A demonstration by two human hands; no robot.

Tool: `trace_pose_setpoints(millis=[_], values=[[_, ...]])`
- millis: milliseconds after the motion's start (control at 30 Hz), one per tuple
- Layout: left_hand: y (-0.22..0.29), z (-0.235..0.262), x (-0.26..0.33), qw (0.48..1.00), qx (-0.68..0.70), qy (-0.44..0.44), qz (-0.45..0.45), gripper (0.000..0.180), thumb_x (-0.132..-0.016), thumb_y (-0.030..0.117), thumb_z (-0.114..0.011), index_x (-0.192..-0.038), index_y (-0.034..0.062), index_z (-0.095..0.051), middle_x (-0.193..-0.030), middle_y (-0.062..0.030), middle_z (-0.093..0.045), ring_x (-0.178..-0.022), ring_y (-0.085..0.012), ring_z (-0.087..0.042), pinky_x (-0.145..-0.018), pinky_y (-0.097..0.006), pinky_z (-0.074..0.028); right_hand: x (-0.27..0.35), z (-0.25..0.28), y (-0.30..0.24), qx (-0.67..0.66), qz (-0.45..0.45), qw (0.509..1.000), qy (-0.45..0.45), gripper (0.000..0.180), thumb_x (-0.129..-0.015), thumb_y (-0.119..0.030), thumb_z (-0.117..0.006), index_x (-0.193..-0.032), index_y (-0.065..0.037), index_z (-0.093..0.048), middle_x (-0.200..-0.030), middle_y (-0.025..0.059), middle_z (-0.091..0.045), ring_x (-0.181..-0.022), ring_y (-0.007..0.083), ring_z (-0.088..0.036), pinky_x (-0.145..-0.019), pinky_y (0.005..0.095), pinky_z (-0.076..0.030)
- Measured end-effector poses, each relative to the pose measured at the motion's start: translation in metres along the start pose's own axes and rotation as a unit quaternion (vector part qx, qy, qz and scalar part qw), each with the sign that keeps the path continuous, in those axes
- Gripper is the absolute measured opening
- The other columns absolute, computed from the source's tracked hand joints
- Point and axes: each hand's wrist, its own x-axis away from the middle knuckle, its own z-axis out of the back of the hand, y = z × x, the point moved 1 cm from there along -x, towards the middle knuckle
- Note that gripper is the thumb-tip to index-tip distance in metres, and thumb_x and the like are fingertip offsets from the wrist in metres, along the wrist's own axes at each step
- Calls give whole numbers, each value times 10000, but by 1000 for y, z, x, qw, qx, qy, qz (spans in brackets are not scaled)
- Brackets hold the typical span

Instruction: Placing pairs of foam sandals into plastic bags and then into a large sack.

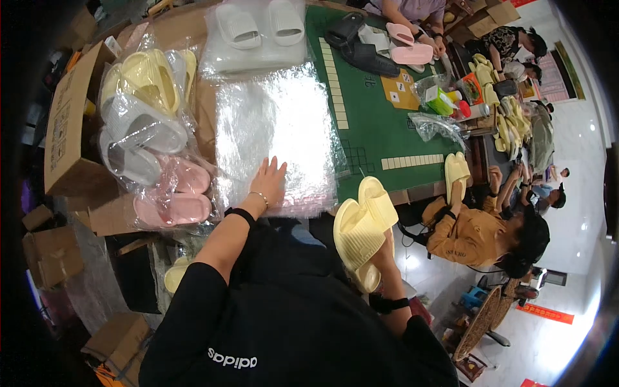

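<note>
My left hand (269, 185) lies flat with its fingers stretched out on a stack of clear plastic bags (271, 122). Held in my right hand (385, 253) is a pair of pale yellow slide slippers (358, 231), off to the right of the stack and in front of my body. The grip is partly hidden by the slippers. Beyond the stack, a pair of white slippers (237, 27) lies on more clear plastic. To the left, bagged yellow slippers (151, 77), grey slippers (143, 126) and pink slippers (173, 208) are piled together.
A cardboard box (76, 119) stands left of the bagged pile. On the green tabletop (361, 129) are black slippers (361, 51), pink slippers (411, 53) and a green package (440, 101). A co-worker in a tan top (474, 235) sits at right, holding yellow slippers (456, 169).
</note>
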Motion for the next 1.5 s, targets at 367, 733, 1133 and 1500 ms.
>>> trace_pose_setpoints(millis=[367, 733, 1133, 1500], values=[[1, 19, 1, 970, 134, 202, -1, 439, -836, 110, -456, -1269, 90, -386, -1314, -105, -382, -1228, -304, -312, -999, -398, -276, -25, -16, -16, -34, 75, 992, -96, 546, -702, -93, -692, -1184, -7, -452, -1203, 128, -449, -1127, 260, -413, -936, 335, -338], [26, 66, 2, 948, 193, 228, -112, 392, -882, 196, -417, -1246, 52, -423, -1263, -127, -450, -1194, -319, -365, -979, -386, -300, -84, -64, 11, 51, 48, 994, -86, 423, -759, -109, -557, -1168, -34, -475, -1230, 179, -421, -1152, 374, -347, -979, 419, -269], [52, 114, 28, 962, 197, 114, -148, 421, -910, 252, -330, -1280, 61, -390, -1359, -93, -339, -1287, -285, -239, -1056, -473, -132, -113, -71, -13, 174, 43, 981, -67, 448, -699, -75, -532, -1140, -10, -492, -1194, 186, -458, -1196, 363, -311, -1014, 541, -162], [119, 164, 86, 905, 317, 174, -223, 403, -891, 156, -385, -1277, 46, -356, -1331, -122, -341, -1283, -322, -222, -1055, -478, -138, -246, -124, 49, 396, 1, 918, -1, 370, -829, -300, -422, -974, -8, -597, -1058, 199, -546, -1068, 354, -453, -963, 506, -259]])
